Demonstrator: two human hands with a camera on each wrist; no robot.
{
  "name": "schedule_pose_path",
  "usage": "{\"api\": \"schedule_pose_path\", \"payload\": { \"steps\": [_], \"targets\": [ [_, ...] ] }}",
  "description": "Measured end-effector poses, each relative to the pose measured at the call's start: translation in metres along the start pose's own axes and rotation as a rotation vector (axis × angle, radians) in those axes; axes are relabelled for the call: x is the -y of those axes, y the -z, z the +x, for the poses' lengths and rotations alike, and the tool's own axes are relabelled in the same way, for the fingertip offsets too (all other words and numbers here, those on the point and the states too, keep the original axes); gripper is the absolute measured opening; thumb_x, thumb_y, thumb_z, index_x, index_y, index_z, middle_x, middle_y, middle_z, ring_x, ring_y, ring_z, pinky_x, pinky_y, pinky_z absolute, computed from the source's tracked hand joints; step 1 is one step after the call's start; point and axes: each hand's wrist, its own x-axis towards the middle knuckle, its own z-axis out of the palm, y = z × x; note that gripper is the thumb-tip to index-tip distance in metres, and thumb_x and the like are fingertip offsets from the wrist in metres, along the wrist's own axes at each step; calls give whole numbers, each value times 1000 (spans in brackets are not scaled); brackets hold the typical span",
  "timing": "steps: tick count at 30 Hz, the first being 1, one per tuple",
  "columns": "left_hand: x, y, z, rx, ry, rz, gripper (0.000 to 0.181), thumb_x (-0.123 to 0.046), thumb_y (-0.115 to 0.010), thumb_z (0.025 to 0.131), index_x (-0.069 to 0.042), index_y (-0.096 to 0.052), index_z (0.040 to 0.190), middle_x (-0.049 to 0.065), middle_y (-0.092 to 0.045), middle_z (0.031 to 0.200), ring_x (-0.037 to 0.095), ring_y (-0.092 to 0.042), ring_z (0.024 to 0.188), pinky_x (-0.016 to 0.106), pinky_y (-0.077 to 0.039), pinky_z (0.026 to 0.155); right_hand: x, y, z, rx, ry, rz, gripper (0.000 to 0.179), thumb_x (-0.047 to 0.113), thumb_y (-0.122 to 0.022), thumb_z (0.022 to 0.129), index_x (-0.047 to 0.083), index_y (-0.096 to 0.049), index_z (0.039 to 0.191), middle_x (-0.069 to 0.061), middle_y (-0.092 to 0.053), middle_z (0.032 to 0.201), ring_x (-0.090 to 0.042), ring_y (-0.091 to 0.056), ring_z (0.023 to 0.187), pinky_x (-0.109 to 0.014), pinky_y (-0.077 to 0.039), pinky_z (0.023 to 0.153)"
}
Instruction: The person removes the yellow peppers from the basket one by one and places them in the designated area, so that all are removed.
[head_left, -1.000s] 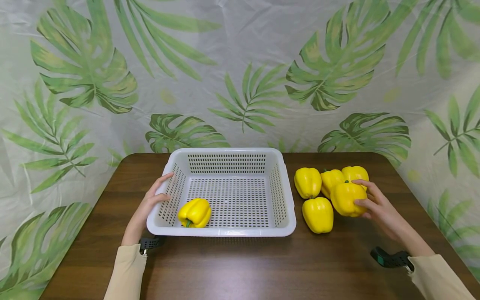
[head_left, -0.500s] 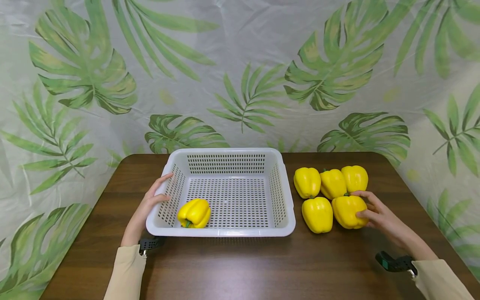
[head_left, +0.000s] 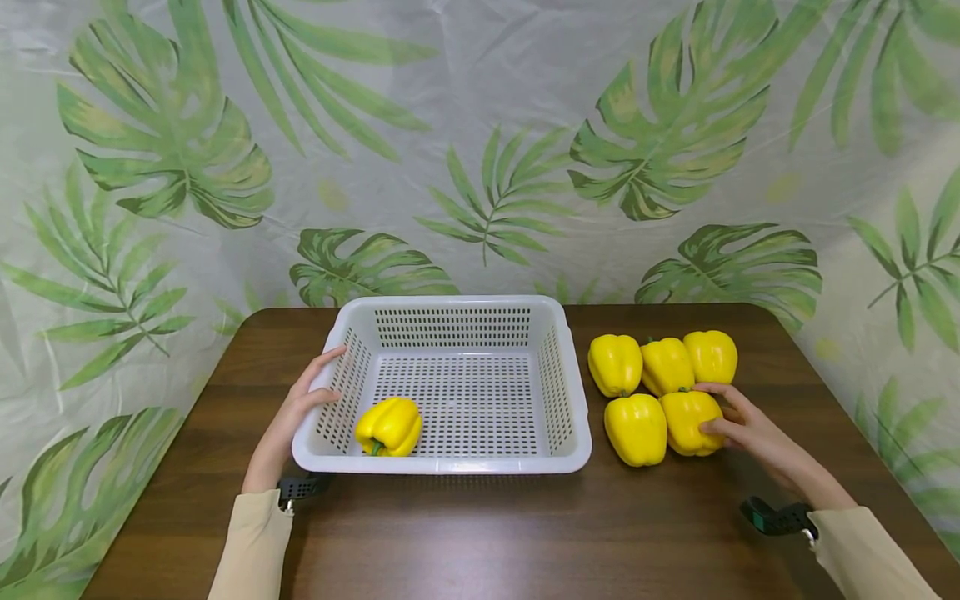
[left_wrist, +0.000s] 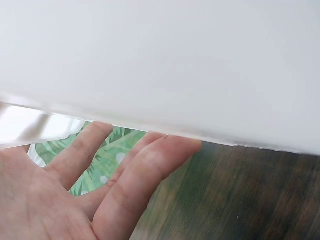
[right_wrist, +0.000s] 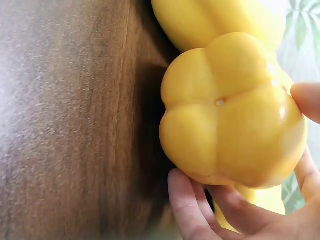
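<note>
My left hand (head_left: 296, 408) rests on the left rim of a white perforated plastic basket (head_left: 442, 465), thumb and fingers spread. The left wrist view shows this hand (left_wrist: 100, 185) from the palm side, its fingertips at the edge of the basket's white wall (left_wrist: 165, 70). One yellow bell pepper (head_left: 390, 425) lies in the basket's near left corner. To the right, my right hand (head_left: 750, 429) grips another yellow bell pepper (head_left: 688, 422), thumb on its near side and fingers round its far side. In the right wrist view, the lobed bottom of this pepper (right_wrist: 235, 115) faces the camera.
Several more yellow bell peppers stand beside the held one: a front pepper (head_left: 636, 429), a back left pepper (head_left: 615, 365), a back middle pepper (head_left: 667, 365) and a back right pepper (head_left: 711, 357). All are on a dark wooden table (head_left: 450, 533). A leaf-print cloth (head_left: 510, 167) hangs behind.
My right hand has brought its bell pepper down and toward me, then slid it left against the front pepper, making two rows. My left hand and the basket have stayed in place.
</note>
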Motion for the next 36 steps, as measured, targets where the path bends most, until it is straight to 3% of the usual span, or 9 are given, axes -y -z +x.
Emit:
{"api": "schedule_pose_path", "payload": {
  "steps": [10, 17, 21, 24, 27, 36],
  "targets": [
    [-1, 0, 0, 4, 11, 0, 61, -6, -41, 94, -21, -24, 151, 18, -15, 154, 49, -33, 125, 59, -47, 84, 3, -3, 5, 16, -15, 12, 56, 23, -53, 98, 7, -24, 143, -29, -29, 139, -10, -49, 99, -30, -46, 77],
    [-1, 0, 0, 6, 11, 4, 61, -6, -40, 94, -22, -24, 150, 17, -14, 155, 49, -31, 127, 58, -45, 85, 7, 1, 8, -25, -3, 25, 53, 25, -51, 99, 8, -27, 143, -27, -24, 146, 6, -42, 104, -24, -44, 79],
    [-1, 0, 0, 9, 6, -1, 61, -6, -40, 93, -21, -24, 151, 17, -14, 155, 49, -31, 127, 58, -45, 85, 11, 5, 11, -76, 37, 49, 45, 22, -52, 99, 10, -35, 140, -19, -39, 140, 8, -46, 103, -19, -44, 79],
    [0, 0, 0, 10, 0, 8, 62, -5, -40, 93, -20, -24, 151, 18, -14, 155, 48, -31, 127, 58, -45, 85, 14, 6, 13, -106, 93, 73, 39, 15, -52, 99, 12, -41, 136, 1, -53, 127, 7, -50, 102, -16, -44, 78],
    [0, 0, 0, 11, -4, 2, 61, -5, -40, 93, -20, -24, 151, 17, -14, 155, 48, -31, 127, 58, -45, 85, 18, 7, 16, -130, 142, 95, 37, 11, -52, 98, 12, -44, 134, 14, -54, 118, 6, -52, 102, -13, -44, 80],
    [-1, -1, -1, 5, 11, -3, 62, -7, -41, 93, -22, -24, 151, 16, -13, 155, 48, -31, 127, 61, -43, 87, 32, 1, 23, -155, 260, 144, 34, 6, -51, 98, 8, -49, 132, 9, -57, 118, -2, -58, 101, -12, -43, 83]
  ]
}}
